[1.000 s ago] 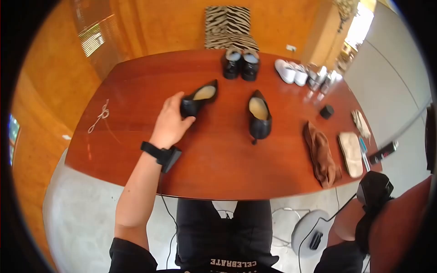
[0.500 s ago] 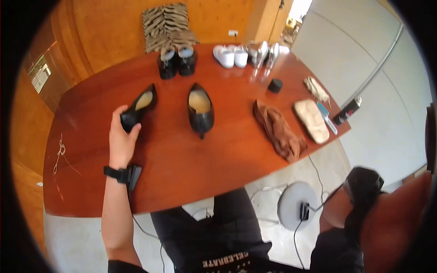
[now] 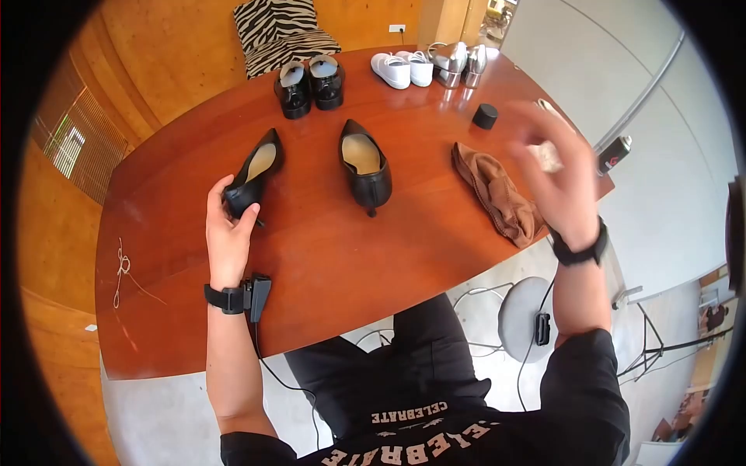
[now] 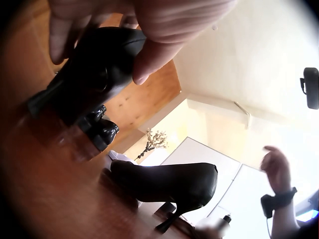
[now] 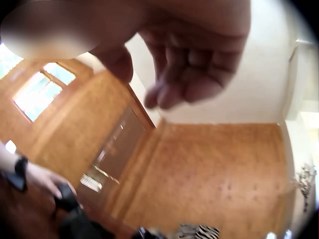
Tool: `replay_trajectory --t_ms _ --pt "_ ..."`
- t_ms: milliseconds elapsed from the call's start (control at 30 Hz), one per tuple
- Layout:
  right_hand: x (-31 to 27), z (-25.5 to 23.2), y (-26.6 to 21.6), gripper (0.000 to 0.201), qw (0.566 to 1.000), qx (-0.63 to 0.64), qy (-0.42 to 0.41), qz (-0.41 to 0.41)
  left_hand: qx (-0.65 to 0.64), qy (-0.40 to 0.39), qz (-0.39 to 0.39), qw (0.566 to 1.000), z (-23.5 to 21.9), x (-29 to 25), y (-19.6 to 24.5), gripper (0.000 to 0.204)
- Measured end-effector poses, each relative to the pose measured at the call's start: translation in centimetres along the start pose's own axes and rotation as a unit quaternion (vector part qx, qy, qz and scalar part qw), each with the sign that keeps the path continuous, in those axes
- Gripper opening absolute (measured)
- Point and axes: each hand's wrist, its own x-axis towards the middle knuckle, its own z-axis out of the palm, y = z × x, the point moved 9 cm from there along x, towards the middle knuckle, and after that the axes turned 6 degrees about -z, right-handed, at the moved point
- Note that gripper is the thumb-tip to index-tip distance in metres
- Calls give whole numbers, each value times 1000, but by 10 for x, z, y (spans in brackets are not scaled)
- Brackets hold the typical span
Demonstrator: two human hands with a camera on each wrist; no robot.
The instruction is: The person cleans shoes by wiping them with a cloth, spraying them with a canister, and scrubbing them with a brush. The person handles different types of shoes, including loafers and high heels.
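A black high-heeled pump [image 3: 249,186] with a pale insole stands at the left of the table, toe pointing away. My left hand [image 3: 228,241] holds it round the heel end, thumb on its right side. In the left wrist view, fingers and thumb lie on either side of the dark shoe [image 4: 107,62]. Its mate, another black pump [image 3: 371,186], stands to the right, untouched. My right hand [image 3: 566,182], blurred, is raised above the table's right side with loosely bent fingers and nothing in them. It partly hides a cream cloth item [image 3: 548,155].
Black shiny shoes [image 3: 326,81], white sneakers [image 3: 396,74] and silver shoes [image 3: 451,66] line the far edge. A small black round container [image 3: 485,116] and a brown cloth [image 3: 497,194] lie at right, near a spray can [image 3: 614,154]. A thin string [image 3: 122,268] lies at left.
My right hand has come up from the lower right to above the table's right side. My left hand keeps its hold on the left pump. The head view has turned right.
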Motion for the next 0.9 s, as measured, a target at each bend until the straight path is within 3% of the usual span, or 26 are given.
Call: replay_trajectory --t_ms 33,133,233,333,633,767,867,900 --pt "-11 26 33 44 992 -69 -104 22 -5 1 3 1000 -1 2 -1 57" --pt "-80 68 101 61 942 -155 -291 62 7 0 7 1000 -1 1 1 52" --pt "-143 94 136 78 916 -134 -362 113 17 -2 16 1000 0 1 0 49" --pt "-163 104 138 87 914 -150 -352 134 30 -8 10 999 4 -1 3 49" --pt "-120 138 167 95 874 -146 -414 210 112 -21 -15 993 6 4 0 49" --pt "-124 143 167 99 866 -173 -419 210 306 73 163 935 8 -9 59 50" --pt "-127 141 144 97 871 -161 -426 187 220 -24 121 968 49 -25 109 47" --pt "-130 142 136 97 876 -154 -424 172 216 -59 189 956 69 -29 121 45"
